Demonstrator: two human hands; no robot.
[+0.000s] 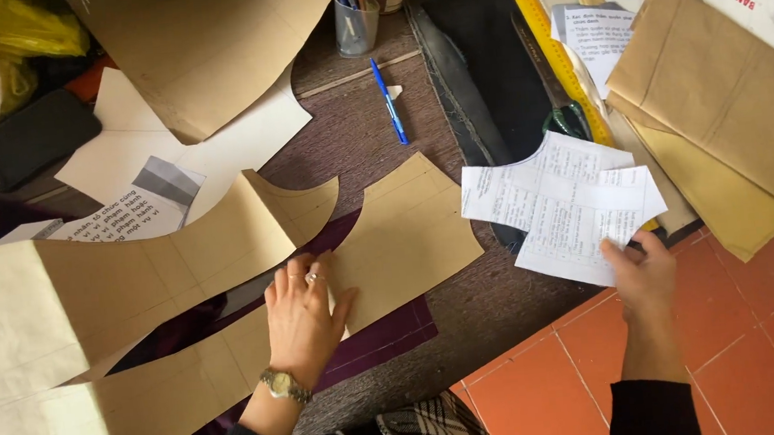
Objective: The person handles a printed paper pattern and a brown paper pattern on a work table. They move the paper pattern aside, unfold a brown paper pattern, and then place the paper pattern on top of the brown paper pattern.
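On the dark work mat (467,303), just left of the blue pen's line, the person's left hand (303,321) lies flat on a tan paper pattern piece (407,234), fingers (295,280) close together and pressed down near the piece's lower left edge, where it lies over a strip of deep purple fabric (387,333). A ring and a wristwatch (282,385) show on that hand. Right of the pattern piece, the right hand (642,271) pinches the lower corner of a sheaf of white printed sheets (566,208), thumb on top and the other fingers hidden beneath, so I cannot tell how they are set. The sheets fan out over a strip of dark cloth (478,81), below the yellow ruler (553,48). To hold the pattern well, I would judge that the flat palm should keep even pressure so the paper does not creep on the cloth under it, while the sheets are handled lightly by their corner so they do not slide apart. Left of the pattern piece lie larger brown paper pieces (133,265); above it the blue pen (389,102) and a clear cup of pens (356,22); far right, brown envelopes (727,89).
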